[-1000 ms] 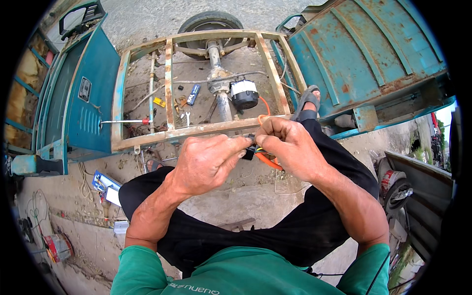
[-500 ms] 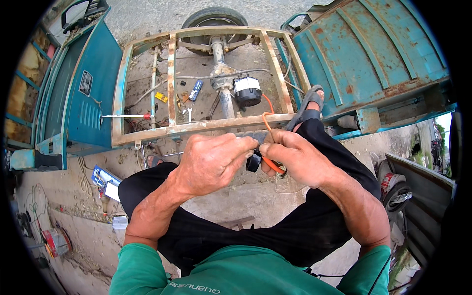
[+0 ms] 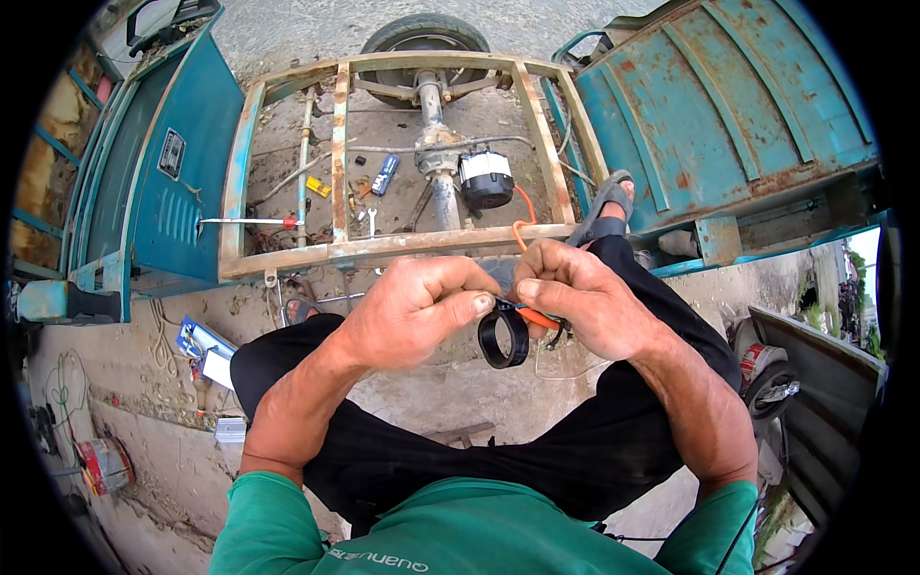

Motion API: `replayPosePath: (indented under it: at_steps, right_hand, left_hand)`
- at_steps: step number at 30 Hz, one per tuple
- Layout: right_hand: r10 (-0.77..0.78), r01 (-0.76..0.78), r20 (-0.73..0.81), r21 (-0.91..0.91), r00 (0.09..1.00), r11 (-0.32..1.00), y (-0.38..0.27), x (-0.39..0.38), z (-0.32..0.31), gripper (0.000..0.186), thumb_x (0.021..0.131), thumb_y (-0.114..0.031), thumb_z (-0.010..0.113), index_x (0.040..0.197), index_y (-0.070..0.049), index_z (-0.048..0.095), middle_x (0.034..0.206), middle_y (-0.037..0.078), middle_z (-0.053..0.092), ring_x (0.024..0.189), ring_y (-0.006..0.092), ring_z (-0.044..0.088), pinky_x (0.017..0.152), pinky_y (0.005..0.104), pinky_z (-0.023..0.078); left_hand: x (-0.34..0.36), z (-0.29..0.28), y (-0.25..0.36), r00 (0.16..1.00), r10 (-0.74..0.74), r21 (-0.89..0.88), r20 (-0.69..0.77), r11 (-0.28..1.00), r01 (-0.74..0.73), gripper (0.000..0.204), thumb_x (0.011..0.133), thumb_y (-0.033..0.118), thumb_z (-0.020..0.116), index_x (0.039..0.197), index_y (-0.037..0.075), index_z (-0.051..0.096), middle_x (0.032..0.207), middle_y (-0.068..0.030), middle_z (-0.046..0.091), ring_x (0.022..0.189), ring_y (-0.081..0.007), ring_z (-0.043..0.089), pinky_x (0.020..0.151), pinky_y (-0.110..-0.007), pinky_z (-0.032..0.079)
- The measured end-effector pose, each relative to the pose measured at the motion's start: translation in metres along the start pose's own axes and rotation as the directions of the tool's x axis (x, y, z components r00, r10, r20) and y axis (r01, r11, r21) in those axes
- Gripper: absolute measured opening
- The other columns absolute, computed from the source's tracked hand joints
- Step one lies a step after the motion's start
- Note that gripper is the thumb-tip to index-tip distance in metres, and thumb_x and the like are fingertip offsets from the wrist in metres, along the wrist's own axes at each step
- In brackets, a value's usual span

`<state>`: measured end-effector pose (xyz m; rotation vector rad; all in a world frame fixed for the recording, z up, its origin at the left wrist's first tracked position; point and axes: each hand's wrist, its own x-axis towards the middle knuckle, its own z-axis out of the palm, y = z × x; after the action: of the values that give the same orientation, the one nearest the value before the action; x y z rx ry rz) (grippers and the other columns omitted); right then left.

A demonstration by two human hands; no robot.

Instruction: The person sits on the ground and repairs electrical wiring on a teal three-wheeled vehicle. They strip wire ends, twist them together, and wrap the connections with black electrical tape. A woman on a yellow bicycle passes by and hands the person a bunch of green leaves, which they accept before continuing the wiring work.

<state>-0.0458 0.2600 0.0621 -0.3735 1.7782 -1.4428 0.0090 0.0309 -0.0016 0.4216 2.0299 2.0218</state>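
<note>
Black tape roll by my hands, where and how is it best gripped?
The black tape roll is likely best pinched at its lower rim, coming from the near side, thumb inside, fingers outside. It hangs as an open ring, hole roughly facing you, lower edge free, while the left hand, right hand and orange cable crowd its top.

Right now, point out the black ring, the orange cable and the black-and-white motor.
Black ring (image 3: pixel 520 338): head view, on the right side of its band.
Orange cable (image 3: pixel 538 318): head view, on its thick lower stretch.
Black-and-white motor (image 3: pixel 486 178): head view, mid-housing.
</note>
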Motion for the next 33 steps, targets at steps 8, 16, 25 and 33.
replayPosePath:
  at_steps: [8, 16, 25, 33]
  right_hand:
    - [-0.247, 0.234, 0.000, -0.321, 0.969, 0.918, -0.005, -0.008, 0.000, 0.027, 0.089, -0.011, 0.070, 0.107, 0.003, 0.055, 0.094, 0.010, 0.062, 0.085, 0.0199, 0.064, 0.078, 0.0355, 0.053]
    - [-0.422, 0.363, 0.095, -0.698, 0.901, 0.617, -0.006, -0.008, 0.001, 0.033, 0.080, -0.006, 0.074, 0.108, 0.000, 0.058, 0.098, 0.017, 0.064, 0.088, 0.0383, 0.067, 0.079, 0.0431, 0.055]
    - [-0.330, 0.188, -0.191, -0.525, 0.925, 0.830, -0.001, 0.000, 0.006, 0.031, 0.094, -0.024, 0.069, 0.095, 0.005, 0.057, 0.079, 0.018, 0.062, 0.074, 0.0314, 0.066, 0.067, 0.0402, 0.051]
    - [0.035, -0.090, -0.236, -0.228, 0.971, 0.969, -0.013, 0.009, 0.001, 0.027, 0.096, -0.021, 0.061, 0.092, 0.006, 0.060, 0.081, 0.015, 0.068, 0.069, 0.0152, 0.069, 0.063, 0.0298, 0.050]
  left_hand:
    - [0.001, -0.002, -0.002, 0.997, -0.078, -0.198, 0.013, 0.977, 0.079, 0.024, 0.100, 0.021, 0.064, 0.103, -0.002, 0.069, 0.070, 0.0039, 0.057, 0.057, -0.0038, 0.045, 0.051, -0.023, 0.037]
    - [0.005, 0.001, -0.001, 0.992, -0.122, -0.211, 0.028, 0.969, 0.125, 0.021, 0.101, 0.018, 0.061, 0.103, -0.001, 0.068, 0.068, 0.0056, 0.054, 0.059, -0.0037, 0.045, 0.052, -0.024, 0.036]
    - [0.007, 0.004, 0.001, 0.985, 0.149, 0.212, -0.086, 0.969, -0.128, 0.018, 0.093, 0.015, 0.067, 0.103, 0.001, 0.070, 0.069, -0.0083, 0.062, 0.060, -0.0151, 0.057, 0.058, -0.033, 0.047]
    - [0.003, 0.008, 0.009, 0.957, 0.255, 0.362, -0.138, 0.913, -0.190, 0.014, 0.090, 0.013, 0.069, 0.100, 0.003, 0.071, 0.073, -0.0145, 0.065, 0.063, -0.0290, 0.065, 0.059, -0.038, 0.050]
